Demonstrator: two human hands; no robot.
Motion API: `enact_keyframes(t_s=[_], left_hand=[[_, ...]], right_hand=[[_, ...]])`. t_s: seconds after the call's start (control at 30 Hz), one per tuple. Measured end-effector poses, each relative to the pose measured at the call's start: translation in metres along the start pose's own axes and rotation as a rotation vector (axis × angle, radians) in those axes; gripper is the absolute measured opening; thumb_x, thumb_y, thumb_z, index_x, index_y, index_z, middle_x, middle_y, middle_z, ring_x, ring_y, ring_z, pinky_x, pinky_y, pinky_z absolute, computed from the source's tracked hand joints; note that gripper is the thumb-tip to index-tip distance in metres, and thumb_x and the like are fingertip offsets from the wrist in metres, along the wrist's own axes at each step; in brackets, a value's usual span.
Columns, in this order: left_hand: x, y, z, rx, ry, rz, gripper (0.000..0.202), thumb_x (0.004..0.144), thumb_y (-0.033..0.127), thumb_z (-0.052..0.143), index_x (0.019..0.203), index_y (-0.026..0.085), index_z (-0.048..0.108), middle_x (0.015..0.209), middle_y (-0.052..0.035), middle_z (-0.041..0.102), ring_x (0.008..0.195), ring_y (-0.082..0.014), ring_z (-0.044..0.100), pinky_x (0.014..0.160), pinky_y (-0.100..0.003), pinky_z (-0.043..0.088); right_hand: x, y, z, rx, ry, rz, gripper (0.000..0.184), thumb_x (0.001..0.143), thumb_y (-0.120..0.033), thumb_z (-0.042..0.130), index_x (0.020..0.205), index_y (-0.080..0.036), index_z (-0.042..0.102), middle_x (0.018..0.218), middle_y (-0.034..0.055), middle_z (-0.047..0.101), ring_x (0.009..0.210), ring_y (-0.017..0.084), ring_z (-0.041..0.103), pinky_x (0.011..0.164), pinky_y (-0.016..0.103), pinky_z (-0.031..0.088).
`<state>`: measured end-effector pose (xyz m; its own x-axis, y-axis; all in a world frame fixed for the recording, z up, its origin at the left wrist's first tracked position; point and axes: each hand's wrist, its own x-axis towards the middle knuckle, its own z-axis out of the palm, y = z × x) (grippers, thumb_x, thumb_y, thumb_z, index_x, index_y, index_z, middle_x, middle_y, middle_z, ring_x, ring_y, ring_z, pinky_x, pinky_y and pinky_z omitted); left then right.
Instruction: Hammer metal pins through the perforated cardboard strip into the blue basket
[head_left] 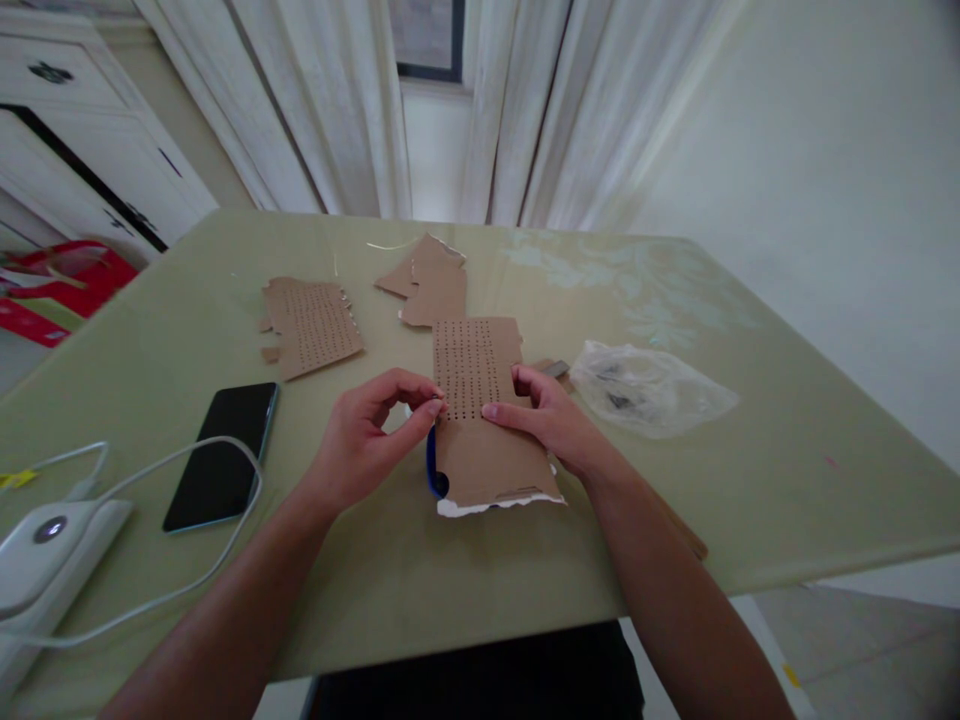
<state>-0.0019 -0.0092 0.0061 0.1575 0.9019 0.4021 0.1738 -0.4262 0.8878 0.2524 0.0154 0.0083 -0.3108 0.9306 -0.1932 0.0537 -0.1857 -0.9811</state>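
Note:
A torn cardboard piece [487,440] with rows of punched holes lies on the green table [675,520] in front of me. My left hand [367,435] pinches its left edge, thumb and fingers closed. My right hand [551,415] rests on its right edge with the forefinger stretched across the holes and the thumb on top. A blue object [433,470] shows under the cardboard's left edge; I cannot make out what it is.
A second perforated cardboard piece [311,325] and plain scraps [431,280] lie farther back. A clear plastic bag [649,385] sits at the right. A black phone [223,453], a white cable [172,590] and a white device [45,555] are at the left. Curtains hang behind.

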Motion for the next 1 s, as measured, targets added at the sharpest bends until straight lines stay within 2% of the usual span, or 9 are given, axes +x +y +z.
enact_keyframes(t_s=[0.27,0.53,1.0], left_hand=[[-0.002,0.0,-0.002,0.017,-0.023,-0.015,0.007,0.097,0.026,0.077,0.102,0.022,0.076,0.093,-0.004,0.077,0.085,-0.0172,0.071,0.079,-0.03,0.058],[-0.001,0.003,-0.007,0.151,-0.049,0.033,0.005,0.096,0.026,0.077,0.101,0.023,0.077,0.091,-0.0036,0.077,0.082,-0.0175,0.07,0.078,-0.031,0.055],[0.0,0.003,-0.013,0.169,-0.053,0.035,0.008,0.094,0.026,0.079,0.101,0.023,0.083,0.095,-0.0055,0.083,0.084,-0.019,0.075,0.078,-0.03,0.059]], right_hand=[[-0.001,-0.002,0.001,0.01,-0.004,0.019,0.044,0.077,-0.041,0.094,0.112,-0.024,0.074,0.119,0.0068,0.079,0.104,0.027,0.076,0.096,0.044,0.063],[0.0,0.0,0.0,0.01,-0.01,0.016,0.044,0.077,-0.041,0.094,0.112,-0.024,0.074,0.12,0.0063,0.08,0.102,0.026,0.077,0.091,0.041,0.064],[-0.001,-0.002,0.001,0.011,-0.003,0.02,0.044,0.077,-0.04,0.094,0.112,-0.024,0.074,0.12,0.0065,0.08,0.102,0.026,0.077,0.09,0.041,0.064]])
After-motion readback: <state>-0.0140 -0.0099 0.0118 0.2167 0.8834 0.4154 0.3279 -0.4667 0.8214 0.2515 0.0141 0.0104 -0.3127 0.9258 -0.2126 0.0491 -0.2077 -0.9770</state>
